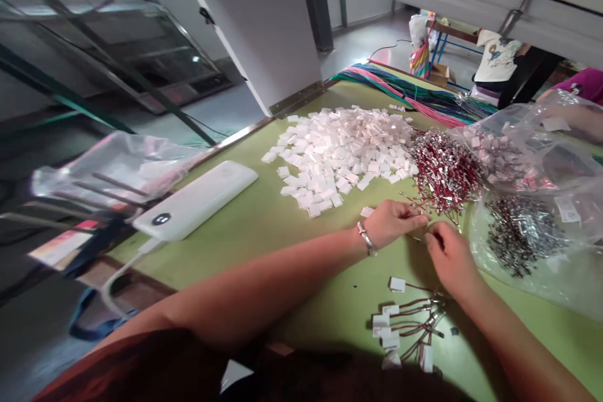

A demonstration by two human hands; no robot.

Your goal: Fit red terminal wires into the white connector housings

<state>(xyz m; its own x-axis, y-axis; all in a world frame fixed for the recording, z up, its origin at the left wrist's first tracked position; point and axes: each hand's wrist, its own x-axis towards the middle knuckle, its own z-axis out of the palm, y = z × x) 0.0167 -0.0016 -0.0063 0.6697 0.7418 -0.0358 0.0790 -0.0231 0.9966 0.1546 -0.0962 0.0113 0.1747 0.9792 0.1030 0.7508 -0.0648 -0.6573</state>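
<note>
My left hand [392,221], with a silver bracelet at its wrist, pinches a thin red wire with a metal end. Close beside it, my right hand [445,250] has its fingers pressed together near the same wires; what lies between them is too small to make out. Just beyond the hands rises a pile of short red wires with metal tips [445,169]. To its left spreads a big heap of white plastic connectors [343,144]. Nearer my body lie several white connectors with brown-red wires attached [390,334].
A white power bank [198,201] with a cable is at the table's left edge. Clear bags [572,264] of dark metal parts and connectors lie right. Long coloured wires [400,91] run along the back. People are visible at the upper right.
</note>
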